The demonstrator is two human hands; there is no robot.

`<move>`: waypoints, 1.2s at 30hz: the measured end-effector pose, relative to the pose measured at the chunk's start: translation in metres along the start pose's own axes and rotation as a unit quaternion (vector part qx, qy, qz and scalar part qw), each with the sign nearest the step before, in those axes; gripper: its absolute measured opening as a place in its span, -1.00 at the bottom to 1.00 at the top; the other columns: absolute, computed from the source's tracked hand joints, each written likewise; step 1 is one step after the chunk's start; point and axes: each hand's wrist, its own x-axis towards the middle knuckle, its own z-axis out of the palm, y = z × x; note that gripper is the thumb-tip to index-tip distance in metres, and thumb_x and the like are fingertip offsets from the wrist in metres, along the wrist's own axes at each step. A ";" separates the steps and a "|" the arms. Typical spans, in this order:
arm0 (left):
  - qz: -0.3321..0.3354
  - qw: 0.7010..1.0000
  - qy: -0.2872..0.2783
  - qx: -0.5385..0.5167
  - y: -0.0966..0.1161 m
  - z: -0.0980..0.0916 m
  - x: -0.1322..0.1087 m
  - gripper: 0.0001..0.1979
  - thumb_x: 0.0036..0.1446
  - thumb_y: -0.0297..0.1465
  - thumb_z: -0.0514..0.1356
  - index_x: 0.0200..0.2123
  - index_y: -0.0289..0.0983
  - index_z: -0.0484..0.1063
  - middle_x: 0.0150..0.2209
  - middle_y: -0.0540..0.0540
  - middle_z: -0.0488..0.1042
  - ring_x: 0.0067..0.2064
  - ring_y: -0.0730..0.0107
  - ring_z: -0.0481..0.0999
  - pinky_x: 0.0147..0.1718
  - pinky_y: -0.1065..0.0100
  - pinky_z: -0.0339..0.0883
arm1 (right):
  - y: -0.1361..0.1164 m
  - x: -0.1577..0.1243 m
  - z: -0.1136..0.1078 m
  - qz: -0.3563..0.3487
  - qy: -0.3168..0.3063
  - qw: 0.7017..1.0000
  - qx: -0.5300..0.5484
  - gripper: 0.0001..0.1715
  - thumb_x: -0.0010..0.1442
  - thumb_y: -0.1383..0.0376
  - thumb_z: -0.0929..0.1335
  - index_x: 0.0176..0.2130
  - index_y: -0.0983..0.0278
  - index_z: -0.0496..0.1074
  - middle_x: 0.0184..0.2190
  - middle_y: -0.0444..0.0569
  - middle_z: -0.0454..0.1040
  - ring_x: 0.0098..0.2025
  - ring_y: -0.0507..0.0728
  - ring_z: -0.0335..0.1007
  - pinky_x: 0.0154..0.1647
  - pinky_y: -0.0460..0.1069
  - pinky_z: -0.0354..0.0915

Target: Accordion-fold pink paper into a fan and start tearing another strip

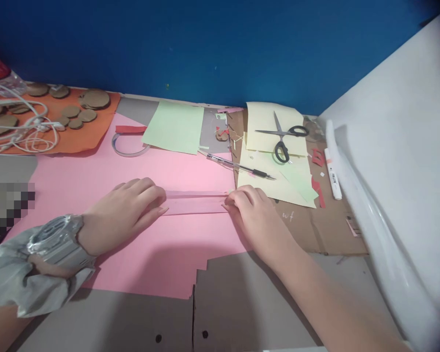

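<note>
A narrow folded strip of pink paper (196, 204) stretches between my two hands, just over a large pink sheet (132, 266). My left hand (132, 208) pinches its left end, thumb below and fingers above. At the other end, my right hand (251, 210) grips the strip between thumb and fingertips. A lengthwise crease runs along the strip, and its upper edge looks raised. A clear watch (58, 239) and a grey scrunchie (55, 288) are on my left wrist.
Behind the strip lie a black pen (238, 165), a green sheet (176, 128) and a roll of tape-like band (130, 146). Scissors (281, 134) rest partly spread on yellow paper. White cables (33, 132) and cardboard discs (95, 99) cover orange paper at left. A white marker (333, 173) lies right.
</note>
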 end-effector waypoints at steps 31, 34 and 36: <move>0.060 0.994 0.031 0.081 0.055 0.037 -0.021 -0.31 0.19 -0.12 -0.01 0.27 -0.40 -0.01 0.31 -0.20 -0.04 0.31 0.08 0.01 0.13 0.11 0.19 | -0.039 -0.022 -0.009 -0.085 -0.083 0.990 -0.072 -0.32 0.05 0.59 0.16 0.18 0.43 0.18 -0.08 0.10 0.39 -0.10 0.23 0.25 -0.13 0.13 0.29; 0.063 0.994 0.046 0.073 0.056 0.037 -0.020 -0.36 0.21 -0.12 -0.02 0.24 -0.40 0.07 0.29 -0.23 0.03 0.30 0.08 0.05 0.13 0.11 0.18 | -0.039 -0.023 -0.011 -0.075 -0.074 0.990 -0.096 -0.33 0.04 0.60 0.15 0.16 0.47 0.21 -0.12 0.13 0.41 -0.12 0.24 0.27 -0.17 0.13 0.31; 0.064 0.994 0.047 0.070 0.055 0.037 -0.019 -0.36 0.21 -0.13 -0.02 0.23 -0.41 0.07 0.29 -0.24 0.03 0.30 0.07 0.03 0.13 0.10 0.18 | -0.041 -0.024 -0.013 -0.056 -0.078 0.987 -0.129 -0.35 0.04 0.60 0.15 0.14 0.52 0.24 -0.15 0.19 0.42 -0.17 0.26 0.30 -0.22 0.14 0.34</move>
